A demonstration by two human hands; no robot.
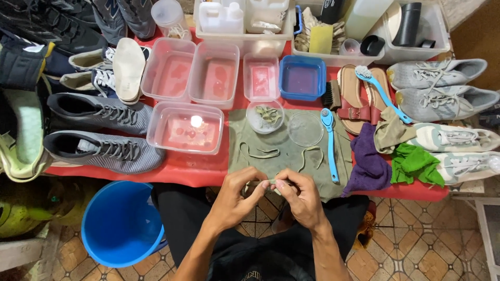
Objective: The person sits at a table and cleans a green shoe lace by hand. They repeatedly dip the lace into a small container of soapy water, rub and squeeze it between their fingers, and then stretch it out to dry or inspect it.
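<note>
Low in the centre of the head view, a person's left hand [237,195] and right hand [302,198] meet with fingers curled shut, together pinching a short pale-green flat shoelace [266,182] at the near edge of an olive cloth mat [286,156]. Two more green laces [259,152] lie just above; a blue long-handled brush [329,143] rests at right.

A red table [187,171] carries clear tubs [186,127], grey shoes [99,151], an olive cloth [286,156] and sandals [357,99].
</note>
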